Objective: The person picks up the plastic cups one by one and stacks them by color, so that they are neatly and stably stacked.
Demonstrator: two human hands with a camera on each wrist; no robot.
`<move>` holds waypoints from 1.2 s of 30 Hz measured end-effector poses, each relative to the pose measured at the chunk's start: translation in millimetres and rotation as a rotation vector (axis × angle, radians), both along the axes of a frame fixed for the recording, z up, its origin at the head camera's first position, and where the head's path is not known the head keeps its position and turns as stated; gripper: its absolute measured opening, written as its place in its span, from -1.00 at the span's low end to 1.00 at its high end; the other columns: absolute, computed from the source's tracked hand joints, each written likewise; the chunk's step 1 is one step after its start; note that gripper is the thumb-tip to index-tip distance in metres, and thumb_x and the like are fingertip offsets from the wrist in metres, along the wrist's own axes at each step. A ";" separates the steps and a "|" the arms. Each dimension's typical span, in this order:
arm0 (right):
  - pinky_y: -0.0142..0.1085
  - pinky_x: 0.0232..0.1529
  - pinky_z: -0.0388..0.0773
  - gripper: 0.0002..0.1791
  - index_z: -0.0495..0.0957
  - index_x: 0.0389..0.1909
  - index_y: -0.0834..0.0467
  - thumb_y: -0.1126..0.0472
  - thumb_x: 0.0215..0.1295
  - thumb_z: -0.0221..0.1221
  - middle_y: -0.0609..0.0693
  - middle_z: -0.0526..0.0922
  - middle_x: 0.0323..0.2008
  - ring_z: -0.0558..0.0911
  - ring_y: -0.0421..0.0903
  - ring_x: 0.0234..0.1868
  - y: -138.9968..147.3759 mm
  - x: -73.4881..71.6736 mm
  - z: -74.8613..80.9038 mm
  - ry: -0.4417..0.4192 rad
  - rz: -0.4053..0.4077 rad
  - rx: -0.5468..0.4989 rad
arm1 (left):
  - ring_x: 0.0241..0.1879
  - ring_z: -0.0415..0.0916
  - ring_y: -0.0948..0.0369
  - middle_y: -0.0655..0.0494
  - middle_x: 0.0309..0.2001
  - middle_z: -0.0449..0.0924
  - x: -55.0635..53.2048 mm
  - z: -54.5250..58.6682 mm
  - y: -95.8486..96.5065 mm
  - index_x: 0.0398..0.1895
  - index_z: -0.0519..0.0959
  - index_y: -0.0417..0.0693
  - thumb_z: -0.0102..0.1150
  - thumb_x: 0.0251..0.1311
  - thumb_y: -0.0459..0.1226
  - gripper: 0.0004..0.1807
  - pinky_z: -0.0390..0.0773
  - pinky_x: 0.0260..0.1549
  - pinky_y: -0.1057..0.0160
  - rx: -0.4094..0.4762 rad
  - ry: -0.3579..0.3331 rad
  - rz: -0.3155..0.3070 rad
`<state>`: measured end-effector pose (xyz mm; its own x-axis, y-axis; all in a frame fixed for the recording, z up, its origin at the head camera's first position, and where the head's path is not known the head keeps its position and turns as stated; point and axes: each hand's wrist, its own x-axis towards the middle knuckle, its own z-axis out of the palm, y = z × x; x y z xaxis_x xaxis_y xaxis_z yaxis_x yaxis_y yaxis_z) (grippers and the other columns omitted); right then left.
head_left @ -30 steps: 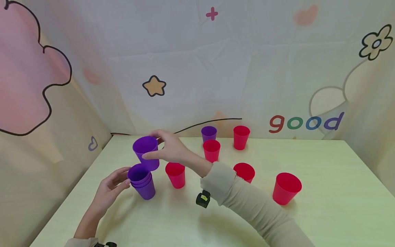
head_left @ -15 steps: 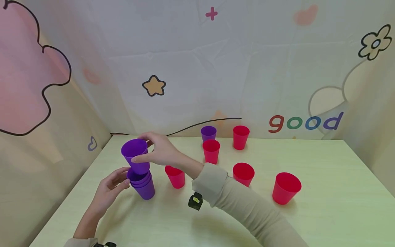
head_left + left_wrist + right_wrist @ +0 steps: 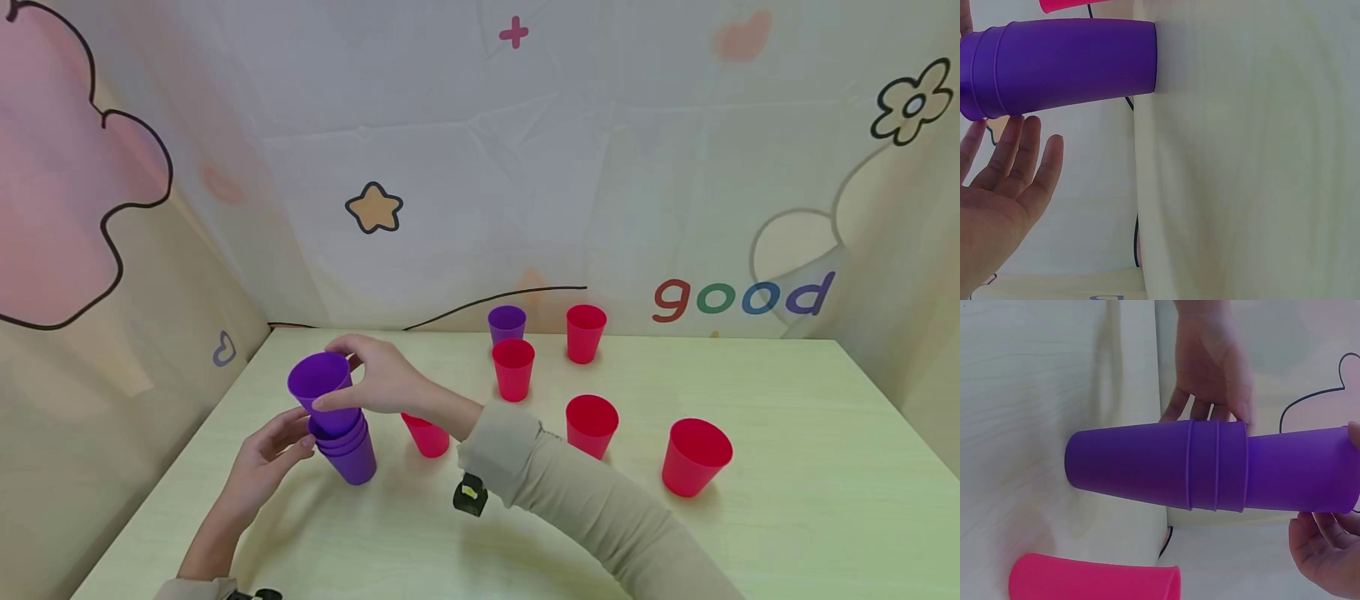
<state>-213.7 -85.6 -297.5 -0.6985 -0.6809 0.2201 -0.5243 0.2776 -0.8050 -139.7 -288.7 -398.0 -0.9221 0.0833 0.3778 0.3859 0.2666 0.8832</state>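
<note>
In the head view my right hand [image 3: 386, 379] grips a purple cup [image 3: 321, 383] near its rim, thumb in front and fingers behind. The cup's lower part sits inside the top of an upright stack of purple cups [image 3: 351, 457], as the right wrist view also shows. Three rims show on this stack [image 3: 1072, 65] in the right wrist view. Beside the stack, my left hand [image 3: 262, 462] touches its upper left side with thumb and fingertips. Those fingers [image 3: 1050, 165] look fairly straight and spread in the left wrist view.
A red cup [image 3: 427, 437] stands just right of the stack, partly behind my right hand. Further back are a purple cup [image 3: 507, 322] and red cups [image 3: 513, 371] [image 3: 586, 335]. More red cups [image 3: 592, 427] [image 3: 696, 458] stand right, near my sleeve. A printed curtain [image 3: 465, 167] closes the back.
My right hand has moved left and then down, bringing the purple cup from above the stack's right side into its mouth. The left hand and the other cups have stayed put.
</note>
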 end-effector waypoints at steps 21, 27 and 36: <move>-0.47 -0.25 0.41 -0.37 0.42 0.05 0.13 0.05 -0.08 0.38 -0.13 0.52 -0.15 0.45 -0.26 -0.14 -6.8 -1.2 -32.5 -0.008 -0.016 0.070 | -0.17 0.50 0.39 0.31 -0.17 0.56 -0.8 -1.0 1.6 0.05 0.40 -0.33 0.02 0.18 -0.52 -0.66 0.53 -0.29 0.42 0.015 0.010 0.009; -0.49 -0.26 0.41 -0.39 0.44 0.02 0.12 0.04 -0.10 0.39 -0.15 0.53 -0.17 0.45 -0.27 -0.16 -7.5 -1.4 -39.5 -0.010 -0.025 0.092 | -0.18 0.50 0.38 0.29 -0.16 0.56 -0.8 -1.9 1.3 0.07 0.35 -0.44 0.02 0.18 -0.52 -0.64 0.54 -0.30 0.41 0.012 0.006 0.008; -0.49 -0.28 0.41 -0.39 0.44 0.01 0.14 0.05 -0.10 0.40 -0.14 0.53 -0.17 0.45 -0.26 -0.16 -6.7 -0.8 -43.6 -0.006 -0.017 0.116 | -0.18 0.49 0.40 0.32 -0.15 0.55 0.0 -0.3 1.8 0.08 0.32 -0.46 0.00 0.19 -0.52 -0.63 0.53 -0.31 0.42 -0.021 0.017 0.014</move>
<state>-214.5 -92.3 -341.1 -0.7115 -0.6894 0.1361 -0.5137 0.3781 -0.7702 -139.7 -286.9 -398.4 -0.9166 0.0786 0.3920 0.3972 0.2902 0.8706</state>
